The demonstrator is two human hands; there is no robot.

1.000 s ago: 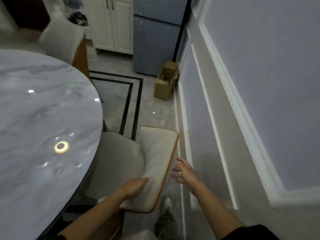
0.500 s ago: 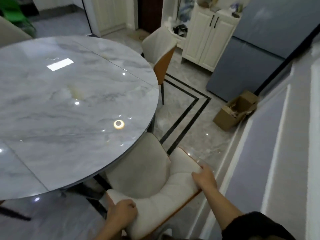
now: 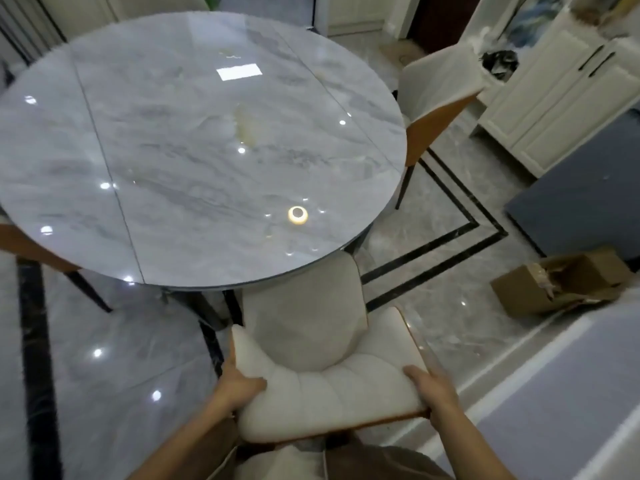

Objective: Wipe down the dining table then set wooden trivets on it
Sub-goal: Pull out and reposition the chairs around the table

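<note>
Marble-look dining table fills the far left, bare and glossy, a yellowish smear near its middle; no cloth or trivets in view. Left hand and right hand each clasp the near chair backrest; risk: a hard shove knocks the seat into the table edge; legs may scrape the tile.

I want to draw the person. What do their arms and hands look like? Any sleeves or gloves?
No gloves, rings or watch show on the left hand or the right hand. Both forearms are bare, with no sleeves in view. Below them, brownish clothing shows at the bottom edge of the picture.
</note>
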